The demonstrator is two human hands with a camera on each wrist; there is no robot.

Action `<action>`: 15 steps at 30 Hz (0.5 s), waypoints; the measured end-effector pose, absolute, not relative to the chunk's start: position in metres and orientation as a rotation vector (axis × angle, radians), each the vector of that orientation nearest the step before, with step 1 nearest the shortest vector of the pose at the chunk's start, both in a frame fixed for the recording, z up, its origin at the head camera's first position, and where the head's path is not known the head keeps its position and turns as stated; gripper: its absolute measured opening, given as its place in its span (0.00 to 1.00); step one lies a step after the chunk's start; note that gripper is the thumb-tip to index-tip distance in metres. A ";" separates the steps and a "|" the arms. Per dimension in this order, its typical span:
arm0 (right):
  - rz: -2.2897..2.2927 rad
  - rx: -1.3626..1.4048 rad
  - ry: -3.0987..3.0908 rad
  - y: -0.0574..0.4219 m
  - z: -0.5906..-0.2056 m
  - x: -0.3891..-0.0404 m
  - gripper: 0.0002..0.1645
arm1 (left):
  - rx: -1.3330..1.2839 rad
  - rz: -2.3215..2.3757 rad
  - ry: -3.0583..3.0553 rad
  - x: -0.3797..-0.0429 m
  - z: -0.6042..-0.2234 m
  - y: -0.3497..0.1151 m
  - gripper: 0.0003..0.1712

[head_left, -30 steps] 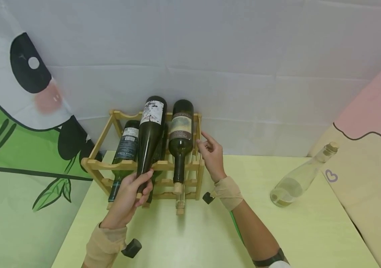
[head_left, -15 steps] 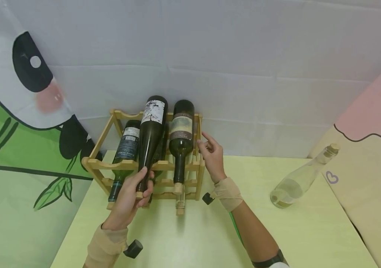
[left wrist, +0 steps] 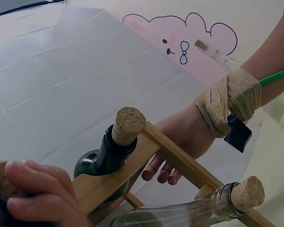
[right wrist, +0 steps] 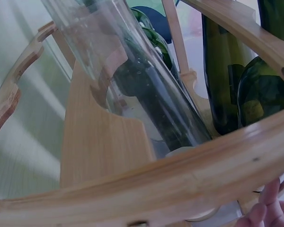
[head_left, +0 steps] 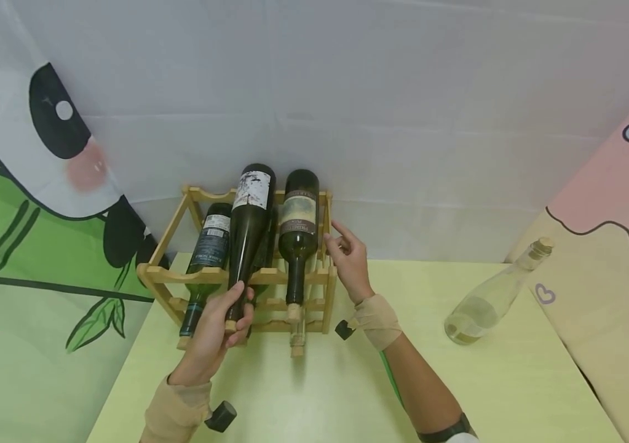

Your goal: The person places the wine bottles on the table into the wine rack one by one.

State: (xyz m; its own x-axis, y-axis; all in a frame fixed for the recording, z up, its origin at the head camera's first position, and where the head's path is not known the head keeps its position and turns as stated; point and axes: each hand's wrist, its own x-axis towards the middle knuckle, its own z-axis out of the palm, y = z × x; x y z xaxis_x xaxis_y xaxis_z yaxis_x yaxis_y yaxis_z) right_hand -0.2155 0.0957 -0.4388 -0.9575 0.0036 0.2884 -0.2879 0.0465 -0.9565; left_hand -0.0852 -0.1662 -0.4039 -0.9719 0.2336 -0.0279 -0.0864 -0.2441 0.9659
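My left hand (head_left: 216, 329) holds the neck of a dark wine bottle (head_left: 248, 237) with a torn white label, thumb on top and fingers beneath. The bottle lies neck-forward on the top tier of a wooden wine rack (head_left: 155, 274). To its right on that tier lies another dark bottle (head_left: 299, 237), its cork (left wrist: 128, 124) close up in the left wrist view. My right hand (head_left: 352, 264) is at the rack's right side, index finger and thumb extended; in the right wrist view its fingertips (right wrist: 270, 196) meet the side rail.
Lower in the rack are a blue-labelled bottle (head_left: 209, 246) at left and a clear corked bottle (head_left: 297, 340) at right. A clear corked bottle (head_left: 494, 301) stands on the table (head_left: 414, 381) at right. A pale cloth backdrop (head_left: 403, 154) hangs behind the rack.
My left thumb has shifted from across the bottle's neck to lying along its top. The bottle stays nearly in place on the rack. My right hand keeps its position, and the head view tilts slightly.
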 end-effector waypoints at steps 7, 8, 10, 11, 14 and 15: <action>1.994 0.273 -2.119 0.097 -0.438 -0.214 0.33 | 0.176 2.328 1.804 -0.080 -0.404 -0.164 0.23; 1.987 0.273 -2.125 0.097 -0.438 -0.213 0.33 | 0.177 2.327 1.803 -0.080 -0.405 -0.164 0.23; 1.968 0.277 -2.141 0.098 -0.439 -0.214 0.33 | 0.177 2.324 1.794 -0.079 -0.406 -0.164 0.23; 1.956 0.288 -2.149 0.098 -0.439 -0.213 0.33 | 0.174 2.322 1.791 -0.079 -0.406 -0.164 0.23; 1.935 0.324 -2.186 0.102 -0.441 -0.209 0.32 | 0.151 2.309 1.797 -0.078 -0.406 -0.167 0.23; 1.925 0.332 -2.196 0.104 -0.442 -0.206 0.31 | 0.143 2.305 1.808 -0.078 -0.406 -0.167 0.23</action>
State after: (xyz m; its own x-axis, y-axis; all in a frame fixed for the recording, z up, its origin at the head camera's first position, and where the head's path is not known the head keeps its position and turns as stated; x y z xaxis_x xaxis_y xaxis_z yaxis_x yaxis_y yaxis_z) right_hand -0.2058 0.1037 -0.4421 -0.9544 -0.0354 0.2964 -0.2985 0.1255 -0.9461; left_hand -0.0776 -0.1674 -0.4060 -0.9735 0.2226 -0.0523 -0.1039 -0.2266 0.9684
